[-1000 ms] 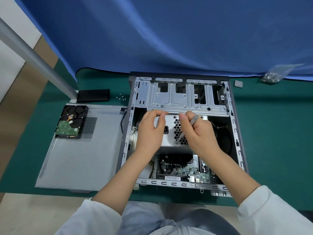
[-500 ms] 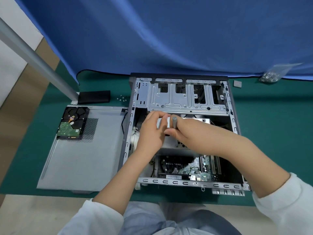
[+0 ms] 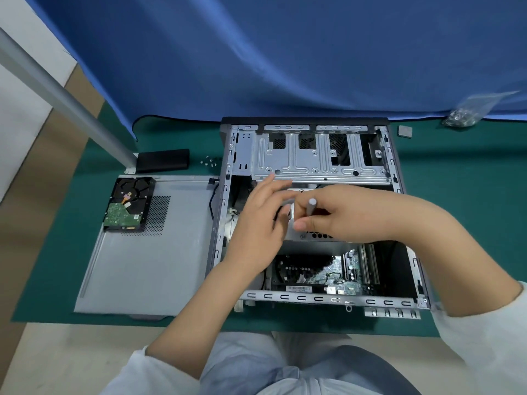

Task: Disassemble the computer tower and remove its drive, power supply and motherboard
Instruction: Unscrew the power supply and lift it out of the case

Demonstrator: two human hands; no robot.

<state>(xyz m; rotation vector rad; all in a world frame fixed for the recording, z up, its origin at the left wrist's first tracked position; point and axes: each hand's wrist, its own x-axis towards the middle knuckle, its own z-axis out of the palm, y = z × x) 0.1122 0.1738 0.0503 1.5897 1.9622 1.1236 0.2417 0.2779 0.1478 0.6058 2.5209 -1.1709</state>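
Though barcoded, motherboard [image 3: 328, 276] label [image 3: 298, 288] unreadable

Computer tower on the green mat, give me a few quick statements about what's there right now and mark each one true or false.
1. The hard drive lies on the removed side panel, outside the tower case. True.
2. The right hand holds nothing. False: it grips a grey screwdriver.
3. The motherboard sits inside the case. True.
4. The bag of screws sits on the side panel. False: it lies at the far right of the mat by the blue curtain.
5. The left hand grips the hard drive. False: its fingers are spread over the power supply.
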